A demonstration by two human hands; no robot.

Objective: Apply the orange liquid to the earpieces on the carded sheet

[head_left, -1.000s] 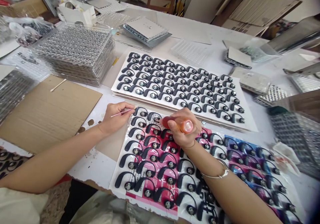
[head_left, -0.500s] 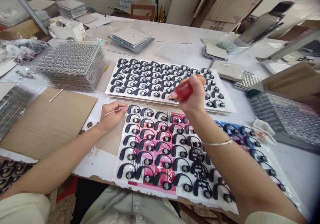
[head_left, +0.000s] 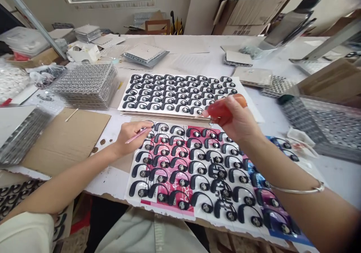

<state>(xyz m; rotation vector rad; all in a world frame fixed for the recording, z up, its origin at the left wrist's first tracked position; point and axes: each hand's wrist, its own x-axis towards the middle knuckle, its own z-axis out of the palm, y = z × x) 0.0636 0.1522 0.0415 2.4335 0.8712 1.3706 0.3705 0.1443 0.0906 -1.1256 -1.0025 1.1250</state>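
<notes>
My right hand (head_left: 239, 118) is wrapped round a red squeeze bottle (head_left: 220, 109), tilted with its thin nozzle pointing left and down. The nozzle tip is by the front edge of the far white board (head_left: 123, 106), which bears rows of black ear-hook pieces (head_left: 169, 92). A slim pink stick (head_left: 138, 135) is pinched in my left hand (head_left: 130, 137), at the back left corner of a nearer sheet (head_left: 132, 198). Similar ear-hook pieces (head_left: 201, 183) lie in rows on that sheet, over pink and blue printed plastic. My left fingertips are beside the corner piece and partly cover it.
A cotton swab (head_left: 72, 115) rests on brown cardboard (head_left: 60, 144) at the left. Behind it stands a stack of clear trays (head_left: 84, 85). More trays (head_left: 335, 127) and a cardboard box (head_left: 327, 82) are at the right. A crumpled white tissue (head_left: 301, 138) lies near my right forearm.
The view has tilted up, bringing a window into sight. My right hand has moved right with the bottle. My left hand, still pinching the pink stick, has shifted slightly right over the sheet's corner.
</notes>
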